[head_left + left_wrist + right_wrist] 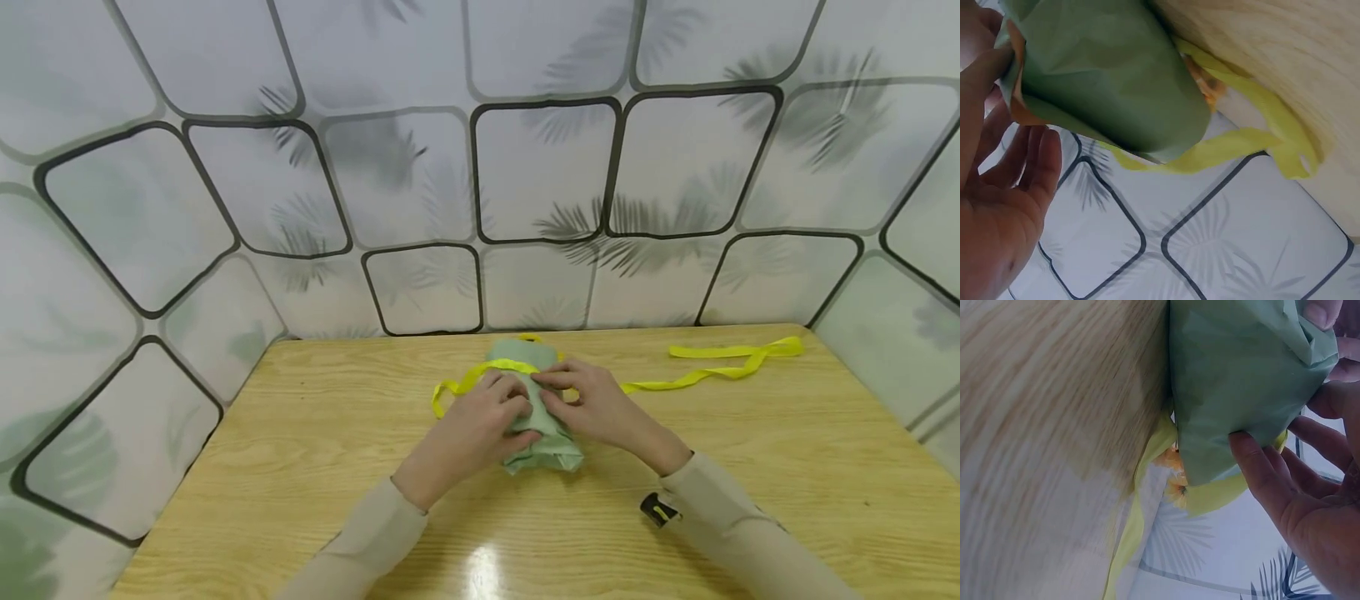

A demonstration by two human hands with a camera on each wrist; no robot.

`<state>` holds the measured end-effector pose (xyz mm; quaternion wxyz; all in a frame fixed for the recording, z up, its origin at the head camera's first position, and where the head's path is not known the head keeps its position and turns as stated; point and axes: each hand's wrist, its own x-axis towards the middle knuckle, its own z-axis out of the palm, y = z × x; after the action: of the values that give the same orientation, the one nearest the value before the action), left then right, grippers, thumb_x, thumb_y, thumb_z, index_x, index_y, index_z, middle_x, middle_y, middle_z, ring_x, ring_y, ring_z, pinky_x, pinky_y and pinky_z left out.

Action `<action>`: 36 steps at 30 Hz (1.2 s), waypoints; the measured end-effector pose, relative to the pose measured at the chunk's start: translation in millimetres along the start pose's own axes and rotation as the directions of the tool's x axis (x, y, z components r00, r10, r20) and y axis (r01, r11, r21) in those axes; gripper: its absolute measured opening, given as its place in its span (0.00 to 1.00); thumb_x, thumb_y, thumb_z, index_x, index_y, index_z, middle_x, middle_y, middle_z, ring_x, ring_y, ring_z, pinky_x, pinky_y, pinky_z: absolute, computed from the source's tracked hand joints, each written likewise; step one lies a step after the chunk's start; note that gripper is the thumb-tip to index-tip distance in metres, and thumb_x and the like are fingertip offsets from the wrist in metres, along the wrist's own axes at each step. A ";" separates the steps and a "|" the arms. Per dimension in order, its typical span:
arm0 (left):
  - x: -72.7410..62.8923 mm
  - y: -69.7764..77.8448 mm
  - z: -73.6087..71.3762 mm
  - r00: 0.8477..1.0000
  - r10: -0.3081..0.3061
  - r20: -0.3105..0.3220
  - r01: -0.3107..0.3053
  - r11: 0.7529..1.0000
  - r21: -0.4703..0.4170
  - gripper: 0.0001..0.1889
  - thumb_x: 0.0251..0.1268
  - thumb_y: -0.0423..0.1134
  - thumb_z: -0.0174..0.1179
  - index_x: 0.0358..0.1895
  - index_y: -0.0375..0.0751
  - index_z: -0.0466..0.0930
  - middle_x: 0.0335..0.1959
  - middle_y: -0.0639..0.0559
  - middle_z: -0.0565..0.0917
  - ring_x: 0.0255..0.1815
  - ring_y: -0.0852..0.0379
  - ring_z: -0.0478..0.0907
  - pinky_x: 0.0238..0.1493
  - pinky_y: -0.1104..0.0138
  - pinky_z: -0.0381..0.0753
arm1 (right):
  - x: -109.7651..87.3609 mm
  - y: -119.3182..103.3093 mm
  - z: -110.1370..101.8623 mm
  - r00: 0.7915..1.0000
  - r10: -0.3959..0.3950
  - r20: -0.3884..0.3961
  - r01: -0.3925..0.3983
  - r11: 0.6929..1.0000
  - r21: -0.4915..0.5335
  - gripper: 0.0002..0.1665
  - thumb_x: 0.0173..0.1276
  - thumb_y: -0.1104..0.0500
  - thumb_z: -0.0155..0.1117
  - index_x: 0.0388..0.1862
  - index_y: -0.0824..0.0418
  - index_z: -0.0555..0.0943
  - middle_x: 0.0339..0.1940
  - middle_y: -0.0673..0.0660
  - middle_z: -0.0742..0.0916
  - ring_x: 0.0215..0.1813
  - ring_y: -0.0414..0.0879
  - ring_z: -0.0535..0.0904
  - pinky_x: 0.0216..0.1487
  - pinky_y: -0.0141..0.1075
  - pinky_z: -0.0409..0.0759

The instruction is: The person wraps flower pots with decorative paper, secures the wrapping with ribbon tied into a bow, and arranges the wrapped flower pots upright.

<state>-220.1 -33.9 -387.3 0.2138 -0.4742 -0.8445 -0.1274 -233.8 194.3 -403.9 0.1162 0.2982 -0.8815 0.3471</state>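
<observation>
A bouquet in green wrapping paper (551, 429) lies on the table, its far end towards the wall. Small orange flowers (1177, 489) peek out beyond the paper at that end. Yellow ribbon (512, 365) crosses the top of the wrapping and loops out at the left. My left hand (480, 421) is over the bouquet, its thumb and fingers bent at a raised edge of the paper. From the right, my right hand (592, 404) holds the wrapping near the ribbon with bent fingers; one fingertip (1244, 442) touches the paper's side. The exact pinch points are partly hidden.
A long tail of the yellow ribbon (720, 371) trails across the wooden table (322, 475) to the back right. Behind the table stands a patterned wall (540, 283). Near the right cuff is a small black object (658, 508).
</observation>
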 end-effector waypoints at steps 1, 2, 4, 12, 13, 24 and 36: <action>1.1 0.8 -0.4 1.000 0.002 0.009 -0.002 1.000 0.015 0.12 0.63 0.49 0.73 0.37 0.45 0.83 0.47 0.54 0.82 0.48 0.57 0.79 0.50 0.70 0.81 | 0.0 -0.5 -0.3 1.000 0.006 -0.001 -0.006 1.000 0.002 0.17 0.74 0.63 0.64 0.59 0.64 0.86 0.50 0.62 0.88 0.43 0.51 0.87 0.36 0.25 0.84; 2.1 1.7 -0.9 1.000 0.003 0.019 -0.004 1.000 0.029 0.12 0.64 0.49 0.72 0.37 0.45 0.83 0.48 0.54 0.83 0.50 0.56 0.79 0.53 0.69 0.81 | 0.1 -0.6 -0.5 1.000 0.011 -0.002 -0.011 1.000 0.003 0.17 0.74 0.63 0.64 0.58 0.64 0.86 0.49 0.61 0.88 0.43 0.50 0.86 0.36 0.25 0.84; 3.4 3.3 -1.7 0.999 0.002 0.041 -0.004 0.999 0.051 0.13 0.64 0.48 0.72 0.39 0.45 0.83 0.48 0.54 0.84 0.51 0.56 0.80 0.55 0.68 0.81 | 0.2 -0.8 -1.1 1.000 0.019 -0.001 -0.019 1.000 0.005 0.16 0.74 0.63 0.64 0.58 0.64 0.86 0.48 0.61 0.87 0.42 0.48 0.85 0.35 0.25 0.84; 4.3 7.7 -3.7 0.995 -0.038 0.093 0.030 0.995 0.090 0.15 0.65 0.49 0.71 0.45 0.43 0.81 0.47 0.54 0.84 0.47 0.57 0.80 0.52 0.68 0.80 | 1.0 0.6 -0.5 1.000 0.002 -0.010 -0.002 1.000 0.016 0.19 0.74 0.64 0.65 0.61 0.68 0.83 0.41 0.59 0.85 0.42 0.51 0.86 0.35 0.25 0.84; 4.1 8.1 -3.9 0.995 -0.044 0.094 0.036 0.996 0.087 0.15 0.65 0.48 0.71 0.45 0.43 0.81 0.48 0.53 0.84 0.46 0.57 0.80 0.51 0.68 0.81 | 0.8 0.9 -0.3 1.000 -0.003 -0.015 0.003 1.000 0.015 0.20 0.73 0.64 0.65 0.62 0.69 0.81 0.40 0.58 0.84 0.43 0.52 0.86 0.35 0.24 0.84; 4.1 8.4 -4.0 0.991 -0.093 0.093 0.094 0.996 -0.005 0.11 0.63 0.47 0.73 0.40 0.44 0.85 0.66 0.43 0.78 0.55 0.54 0.83 0.47 0.73 0.85 | -11.7 0.3 -6.6 0.990 -0.084 -0.113 0.084 0.996 -0.008 0.07 0.69 0.68 0.69 0.42 0.62 0.90 0.33 0.51 0.84 0.32 0.35 0.80 0.30 0.28 0.84; 5.0 6.7 -5.0 0.988 -0.112 0.109 0.115 0.993 -0.023 0.13 0.62 0.46 0.74 0.42 0.43 0.87 0.60 0.44 0.85 0.52 0.50 0.85 0.46 0.68 0.86 | -31.1 9.5 -37.9 0.989 -0.030 -0.143 0.012 0.991 -0.130 0.06 0.67 0.68 0.70 0.39 0.59 0.89 0.32 0.50 0.88 0.33 0.39 0.84 0.29 0.27 0.82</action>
<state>-215.5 -28.8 -380.4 0.1536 -0.4348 -0.8783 -0.1261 -214.9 239.5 -394.1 0.2023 0.2734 -0.8882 0.3088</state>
